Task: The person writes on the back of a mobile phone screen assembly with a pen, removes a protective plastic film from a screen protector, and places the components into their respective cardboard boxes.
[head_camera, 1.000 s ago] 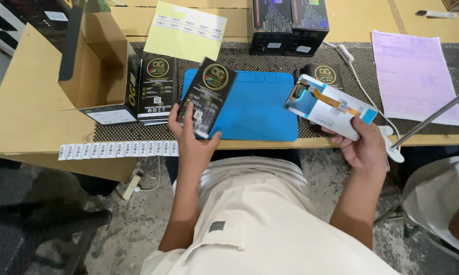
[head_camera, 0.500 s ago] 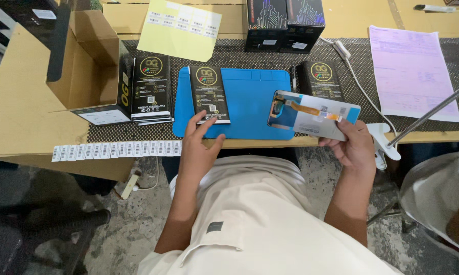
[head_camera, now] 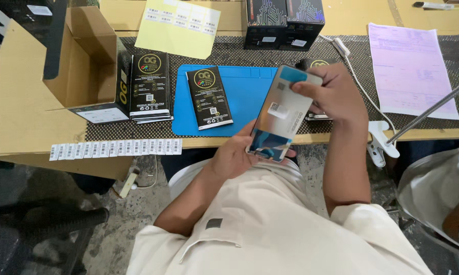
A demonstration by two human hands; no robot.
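Both hands hold the panel [head_camera: 280, 114]: left hand [head_camera: 234, 155] cups its lower end, right hand [head_camera: 336, 94] pinches the top. One box [head_camera: 209, 97] lies on the mat [head_camera: 250, 94]; others are stacked beside.

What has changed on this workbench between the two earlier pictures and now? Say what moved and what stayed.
The left hand let go of the black packet, which now lies on the blue mat, and moved to the lower end of the phone screen panel. The right hand, which carried the panel alone before, now shares the grip at its top end, panel turned upright. The stacked packets, cardboard box and label strip stayed put.
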